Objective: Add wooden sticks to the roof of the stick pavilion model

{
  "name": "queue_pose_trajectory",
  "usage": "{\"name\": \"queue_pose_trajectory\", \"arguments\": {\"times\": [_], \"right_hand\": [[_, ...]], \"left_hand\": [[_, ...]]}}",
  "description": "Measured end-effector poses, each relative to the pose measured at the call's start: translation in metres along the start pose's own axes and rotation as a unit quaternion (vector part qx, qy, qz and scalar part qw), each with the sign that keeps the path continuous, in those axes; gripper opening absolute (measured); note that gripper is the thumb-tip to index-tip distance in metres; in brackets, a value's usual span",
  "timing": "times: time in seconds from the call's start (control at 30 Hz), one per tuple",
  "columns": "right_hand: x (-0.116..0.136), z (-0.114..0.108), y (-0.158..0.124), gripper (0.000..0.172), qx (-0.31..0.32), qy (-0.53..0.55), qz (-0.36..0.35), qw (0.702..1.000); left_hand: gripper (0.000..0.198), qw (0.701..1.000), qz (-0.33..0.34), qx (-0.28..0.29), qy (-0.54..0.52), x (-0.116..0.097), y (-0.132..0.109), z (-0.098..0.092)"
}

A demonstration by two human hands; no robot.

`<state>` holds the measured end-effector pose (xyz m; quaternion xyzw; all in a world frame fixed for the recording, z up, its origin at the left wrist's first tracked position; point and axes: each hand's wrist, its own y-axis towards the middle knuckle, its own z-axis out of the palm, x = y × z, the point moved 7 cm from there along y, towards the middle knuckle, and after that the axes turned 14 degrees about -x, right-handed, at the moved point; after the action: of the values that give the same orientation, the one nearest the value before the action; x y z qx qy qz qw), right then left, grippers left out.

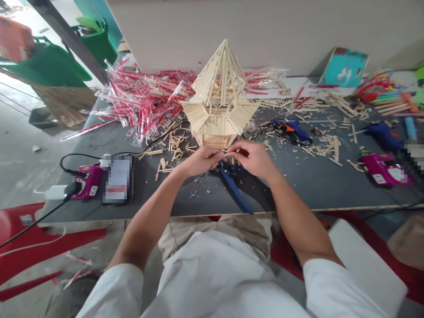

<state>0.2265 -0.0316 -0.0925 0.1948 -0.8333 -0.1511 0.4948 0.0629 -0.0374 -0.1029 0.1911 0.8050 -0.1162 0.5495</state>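
Observation:
A small pavilion model (217, 117) built of pale wooden sticks, with a pointed roof, stands upright on the dark table. Just in front of its base, my left hand (204, 160) and my right hand (251, 158) meet with fingertips pinched together. Whatever lies between the fingers is too small to make out; a thin pale bit shows near the fingertips. Under my hands lies a blue-handled cutting tool (233, 187), its head partly hidden by my right hand. Short cut stick pieces (179, 143) are scattered to the left of the model.
A heap of red-and-clear stick wrappers (142, 97) covers the back left. Blue glue guns (296, 131) lie to the right among stick scraps. A phone (118, 179) and a purple power socket (89, 181) with cords sit at the left; another purple socket (380, 170) is at the right.

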Motion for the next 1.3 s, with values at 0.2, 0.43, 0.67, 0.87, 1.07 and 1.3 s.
{"name": "queue_pose_trajectory", "arguments": {"times": [0.2, 0.43, 0.67, 0.87, 1.07, 1.3], "right_hand": [[-0.016, -0.022, 0.007, 0.028, -0.054, -0.039, 0.023, 0.997], [-0.023, -0.035, -0.003, 0.040, -0.046, -0.115, 0.087, 0.988], [0.012, -0.022, -0.084, 0.099, 0.084, -0.292, 0.030, 0.952], [0.035, 0.004, -0.107, 0.098, 0.078, -0.392, -0.018, 0.917], [0.040, 0.007, -0.100, 0.067, 0.085, -0.474, -0.015, 0.876], [0.035, -0.023, -0.092, 0.048, 0.125, -0.462, 0.067, 0.875]], "left_hand": [[0.032, 0.991, 0.038, -0.078, 0.098, 0.004, 0.003, -0.016], [0.034, 0.988, 0.058, -0.082, 0.116, 0.009, 0.003, -0.016], [0.037, 0.985, 0.088, -0.088, 0.116, 0.008, 0.003, -0.011], [0.038, 0.983, 0.080, -0.092, 0.138, 0.003, 0.002, -0.011], [0.040, 0.980, 0.091, -0.102, 0.142, 0.002, 0.002, -0.013], [0.033, 0.979, 0.096, -0.108, 0.145, 0.000, -0.001, -0.014]]}}
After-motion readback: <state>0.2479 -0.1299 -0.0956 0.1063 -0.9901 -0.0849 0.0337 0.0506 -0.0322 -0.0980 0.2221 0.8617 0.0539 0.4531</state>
